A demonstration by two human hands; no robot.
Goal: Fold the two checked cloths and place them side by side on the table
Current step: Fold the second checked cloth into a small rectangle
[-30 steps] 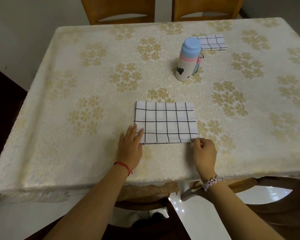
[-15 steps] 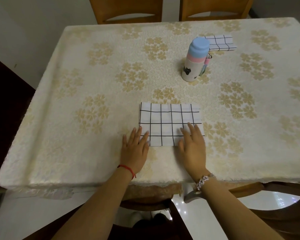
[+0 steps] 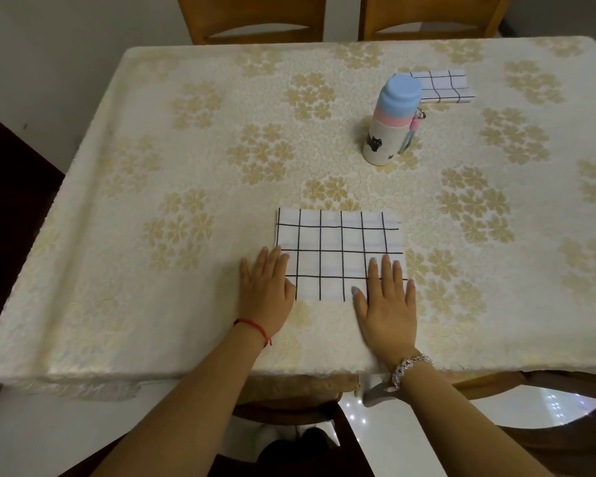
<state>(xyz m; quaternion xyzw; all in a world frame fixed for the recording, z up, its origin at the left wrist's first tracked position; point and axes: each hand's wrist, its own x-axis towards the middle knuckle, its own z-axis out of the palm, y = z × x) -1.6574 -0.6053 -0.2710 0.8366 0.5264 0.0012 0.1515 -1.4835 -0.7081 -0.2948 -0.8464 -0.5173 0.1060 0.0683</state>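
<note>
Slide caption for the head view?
Left hand and right hand lie flat at the front corners of the near checked cloth; the far folded cloth lies beyond the bottle.

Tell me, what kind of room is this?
Most likely a home dining room: a table with a floral cover, two wooden chairs pushed in at its far side, and a pastel drinking bottle standing on it.

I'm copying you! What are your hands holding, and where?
Nothing is gripped. The left hand presses flat on the near-left corner of the near checked cloth, the right hand on its near-right corner.
</note>
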